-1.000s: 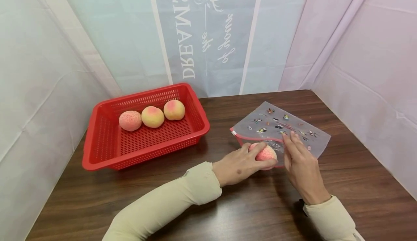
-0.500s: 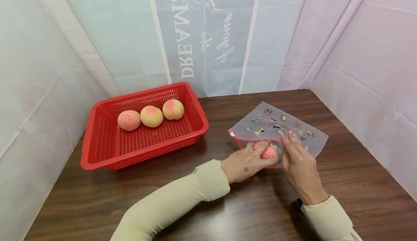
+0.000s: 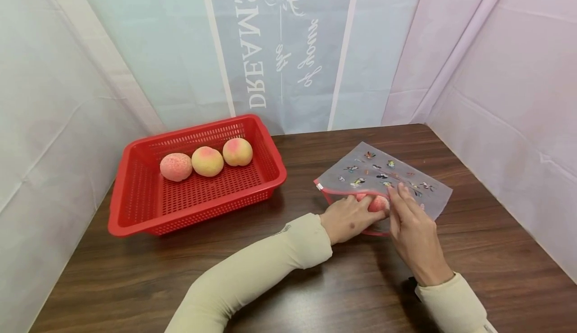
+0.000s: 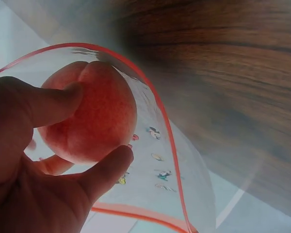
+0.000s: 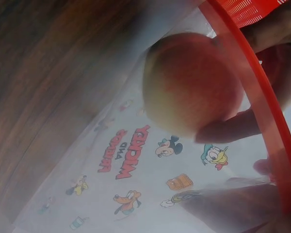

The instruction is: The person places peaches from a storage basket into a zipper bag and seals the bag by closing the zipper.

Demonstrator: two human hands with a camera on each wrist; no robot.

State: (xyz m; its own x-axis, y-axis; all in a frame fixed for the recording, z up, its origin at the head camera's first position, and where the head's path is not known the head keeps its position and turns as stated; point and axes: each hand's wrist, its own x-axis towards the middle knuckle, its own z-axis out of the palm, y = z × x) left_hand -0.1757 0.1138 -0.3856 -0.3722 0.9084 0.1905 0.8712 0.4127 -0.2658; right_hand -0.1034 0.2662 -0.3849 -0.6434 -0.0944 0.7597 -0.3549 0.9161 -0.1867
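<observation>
My left hand point(image 3: 349, 218) grips a pink-red peach point(image 4: 104, 116), thumb on one side and fingers on the other. The peach is within the mouth of a clear slider zip bag point(image 3: 351, 165) printed with cartoon figures. Red trim point(image 4: 167, 124) runs round the bag's mouth, which bows apart around the peach. At the right end of that mouth, my right hand point(image 3: 416, 233) holds the edge with its fingers stretched along the bag. Through the plastic in the right wrist view, the peach point(image 5: 194, 87) shows, with left fingertips against it.
A red perforated basket point(image 3: 212, 208) stands on the left of the dark wooden table point(image 3: 360, 288). Three peaches lie in it in a row: a pinkish one point(image 3: 176, 167), a yellow one point(image 3: 207, 161) and another yellow one point(image 3: 237, 151). Pale cloth walls point(image 3: 509, 97) surround the table.
My left hand has moved right with the peach, from the front of the bag's mouth to deeper inside it. My right hand has stayed almost in place at the edge.
</observation>
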